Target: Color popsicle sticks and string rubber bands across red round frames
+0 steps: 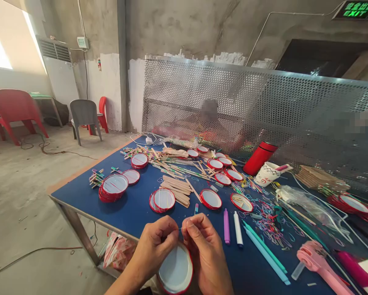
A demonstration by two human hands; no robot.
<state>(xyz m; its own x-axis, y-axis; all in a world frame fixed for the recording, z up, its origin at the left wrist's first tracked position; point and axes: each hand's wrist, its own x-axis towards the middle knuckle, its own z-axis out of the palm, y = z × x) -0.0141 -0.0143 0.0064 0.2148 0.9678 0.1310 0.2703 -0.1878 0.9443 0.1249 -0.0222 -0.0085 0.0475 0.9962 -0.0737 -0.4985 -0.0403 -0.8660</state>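
Observation:
My left hand (159,241) and my right hand (205,250) are close together at the near table edge, both pinched shut. A thin greenish strand (180,229) runs between their fingertips; its ends are hidden in the fingers. Just below, between my hands, is a red-rimmed jar lid (175,268) with its white inside facing up. What supports the lid cannot be seen. Beyond my hands lie more such lids, one pair (163,199) with fine lines across, and a row of flat wooden sticks (176,188). A small purple-and-teal piece (196,208) lies just past my fingertips.
Right of my hands lie a purple marker (226,226), a white marker (238,229), teal pens (266,252) and scattered coloured rubber bands (269,221). A pink tool (320,262), a paper cup (266,173) and a red flask (260,159) stand farther right. A perforated metal panel (177,94) borders the back.

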